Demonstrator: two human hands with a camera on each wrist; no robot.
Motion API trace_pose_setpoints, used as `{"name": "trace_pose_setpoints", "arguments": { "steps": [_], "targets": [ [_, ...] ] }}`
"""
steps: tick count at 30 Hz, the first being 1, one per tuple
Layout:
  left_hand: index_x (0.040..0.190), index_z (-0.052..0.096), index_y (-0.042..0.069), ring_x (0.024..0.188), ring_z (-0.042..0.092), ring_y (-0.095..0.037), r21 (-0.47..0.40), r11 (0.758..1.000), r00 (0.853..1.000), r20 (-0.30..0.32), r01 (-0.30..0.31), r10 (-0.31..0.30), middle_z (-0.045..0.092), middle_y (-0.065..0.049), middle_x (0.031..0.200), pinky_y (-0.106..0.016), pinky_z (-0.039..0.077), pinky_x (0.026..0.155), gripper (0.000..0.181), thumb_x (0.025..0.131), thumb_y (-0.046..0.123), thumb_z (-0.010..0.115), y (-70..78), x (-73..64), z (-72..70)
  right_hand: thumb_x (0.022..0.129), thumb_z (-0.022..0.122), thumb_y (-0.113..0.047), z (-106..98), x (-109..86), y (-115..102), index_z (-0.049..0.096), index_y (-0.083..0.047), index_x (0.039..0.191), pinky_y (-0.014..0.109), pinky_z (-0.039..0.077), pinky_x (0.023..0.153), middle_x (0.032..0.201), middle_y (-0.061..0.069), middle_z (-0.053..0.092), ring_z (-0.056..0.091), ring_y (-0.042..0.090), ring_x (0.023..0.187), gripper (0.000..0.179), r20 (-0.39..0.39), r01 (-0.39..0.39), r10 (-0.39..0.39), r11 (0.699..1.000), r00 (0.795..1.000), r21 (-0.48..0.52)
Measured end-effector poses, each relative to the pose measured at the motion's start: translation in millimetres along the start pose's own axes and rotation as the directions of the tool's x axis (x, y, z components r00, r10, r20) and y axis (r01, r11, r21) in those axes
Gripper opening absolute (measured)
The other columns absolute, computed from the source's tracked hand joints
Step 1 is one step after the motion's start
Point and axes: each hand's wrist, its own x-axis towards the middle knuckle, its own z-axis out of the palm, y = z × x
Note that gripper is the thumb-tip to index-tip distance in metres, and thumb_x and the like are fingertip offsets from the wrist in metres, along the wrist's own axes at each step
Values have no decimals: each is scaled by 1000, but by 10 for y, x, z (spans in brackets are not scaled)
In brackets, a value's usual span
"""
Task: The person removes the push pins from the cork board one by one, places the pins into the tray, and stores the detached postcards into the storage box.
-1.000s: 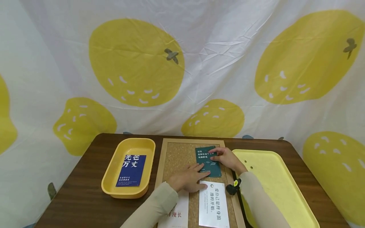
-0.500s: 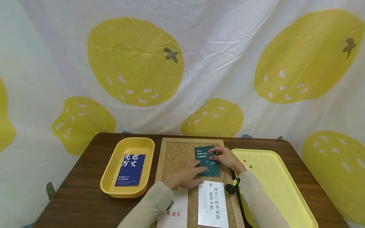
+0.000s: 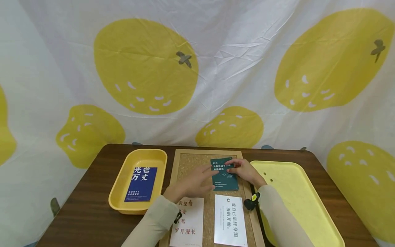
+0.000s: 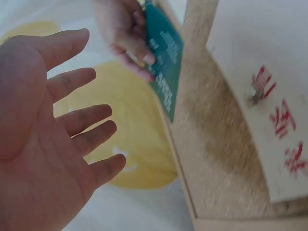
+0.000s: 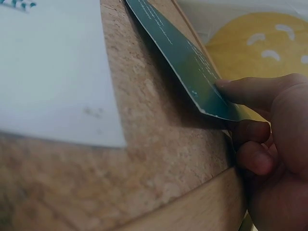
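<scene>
A dark green card (image 3: 226,183) with white print is at the upper right of the cork board (image 3: 192,161). My right hand (image 3: 245,171) pinches its right edge; in the right wrist view the thumb lies on top and fingers are underneath, with the near edge of the card (image 5: 192,82) lifted off the cork. Left of the card my left hand (image 3: 191,181) hovers over the board, its fingers spread and holding nothing, as the left wrist view also shows. Below lie a white card with red characters (image 3: 188,223) and a white card with dark print (image 3: 229,223), each with a pin near its top.
A yellow-orange basin (image 3: 115,195) at the left holds a blue card (image 3: 142,185). To the right, a pale yellow tray (image 3: 302,202) bears a couple of small dark pins near its top left corner. A lemon-patterned cloth (image 3: 231,79) hangs behind the table.
My left hand has lifted away from the green card and moved left, uncovering the card's lower part and the red characters. My right hand keeps its hold on the card.
</scene>
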Motion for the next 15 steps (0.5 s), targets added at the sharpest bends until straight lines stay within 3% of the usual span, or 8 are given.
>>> {"name": "trace_pose_setpoints", "arguments": {
  "steps": [10,15],
  "targets": [
    [152,41,20,146,32,-34,-61,998,995,-98,27,-33,34,-14,158,-51,31,117,55,101,33,57,-168,-193,-211,88,75,-13,1,16,30,74,-10,113,32,36,69,81,5,56,46,20,76,25,-9,5,-5,1000,1000,-14],
    [148,47,16,143,38,-34,-76,997,979,-197,32,-46,41,-13,154,-52,34,115,50,100,27,59,-236,-304,-333,88,74,-11,12,23,38,74,-9,112,33,36,71,81,6,56,46,21,78,25,-8,15,-15,1000,1000,-4]
  ]
}}
